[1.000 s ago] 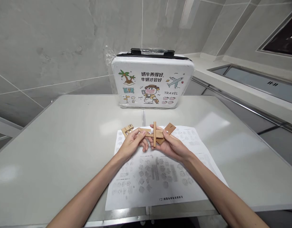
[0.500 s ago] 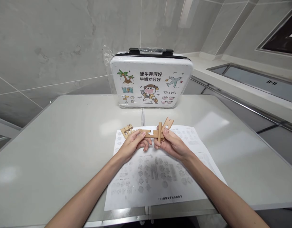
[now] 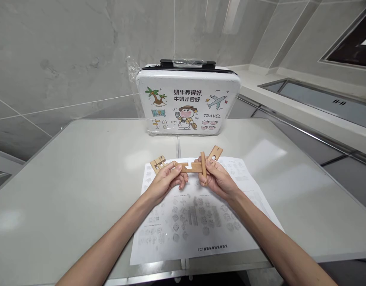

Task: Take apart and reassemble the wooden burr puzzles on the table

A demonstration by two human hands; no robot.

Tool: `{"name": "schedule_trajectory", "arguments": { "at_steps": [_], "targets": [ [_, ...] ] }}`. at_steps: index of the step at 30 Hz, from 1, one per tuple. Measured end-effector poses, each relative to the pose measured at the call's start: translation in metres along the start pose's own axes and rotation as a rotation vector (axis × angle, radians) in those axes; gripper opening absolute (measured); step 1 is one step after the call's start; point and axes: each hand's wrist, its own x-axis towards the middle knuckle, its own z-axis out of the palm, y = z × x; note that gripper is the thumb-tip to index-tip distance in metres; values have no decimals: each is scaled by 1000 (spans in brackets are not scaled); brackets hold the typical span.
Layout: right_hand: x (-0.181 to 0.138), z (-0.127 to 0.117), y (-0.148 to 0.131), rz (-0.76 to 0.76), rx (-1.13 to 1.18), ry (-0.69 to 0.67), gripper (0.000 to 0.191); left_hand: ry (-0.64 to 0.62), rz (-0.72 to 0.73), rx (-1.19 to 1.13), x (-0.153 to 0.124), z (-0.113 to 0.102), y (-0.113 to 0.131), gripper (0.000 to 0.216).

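Note:
My left hand (image 3: pixel 168 177) pinches a notched wooden puzzle piece (image 3: pixel 184 168) between thumb and fingers, its cut-out facing up. Its right end reaches to my right hand (image 3: pixel 216 176). That hand is closed on a plain wooden stick (image 3: pixel 203 169), held nearly upright across the notched piece, and on another notched wooden piece (image 3: pixel 215 152) that slants up to the right. Whether the pieces interlock I cannot tell, since fingers cover the joint. Several more notched wooden pieces (image 3: pixel 157 162) lie beyond my left hand, partly hidden by it.
A printed instruction sheet (image 3: pixel 197 238) with small diagrams lies under my hands on the pale folding table (image 3: pixel 66 190). A white cartoon-printed case (image 3: pixel 167 87), wrapped in clear plastic, stands at the table's back edge. Behind it is a grey tiled wall (image 3: pixel 81 51).
My right hand has shifted slightly right. The slanted piece in it has turned, so its end now shows a different face. The upright stick tilts a little the other way.

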Motion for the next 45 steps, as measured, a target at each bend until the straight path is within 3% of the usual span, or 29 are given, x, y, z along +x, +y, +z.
{"name": "schedule_trajectory", "arguments": {
  "at_steps": [9,17,25,32,36,38,42,45],
  "targets": [
    [-2,-1,5,-117,-54,16,42,9,103,110,-4,7,2,42],
    [-4,-1,-2,-86,-15,-3,43,-36,151,240,-11,12,17,45],
    [-11,11,1,4,-118,-222,54,88,142,362,-56,20,27,43],
    [-20,36,6,19,-123,-329,51,142,157,413,-92,9,22,38],
    [-27,42,-2,-65,-111,-253,43,372,242,305,-108,-13,22,38],
    [-32,42,-7,-7,-220,-257,41,448,212,390,-114,-24,24,41],
    [-35,47,-7,209,-590,-322,35,469,79,639,-118,-35,24,45],
    [-30,55,0,151,-908,-286,39,488,24,756,-112,-33,21,48]
  ]
}}
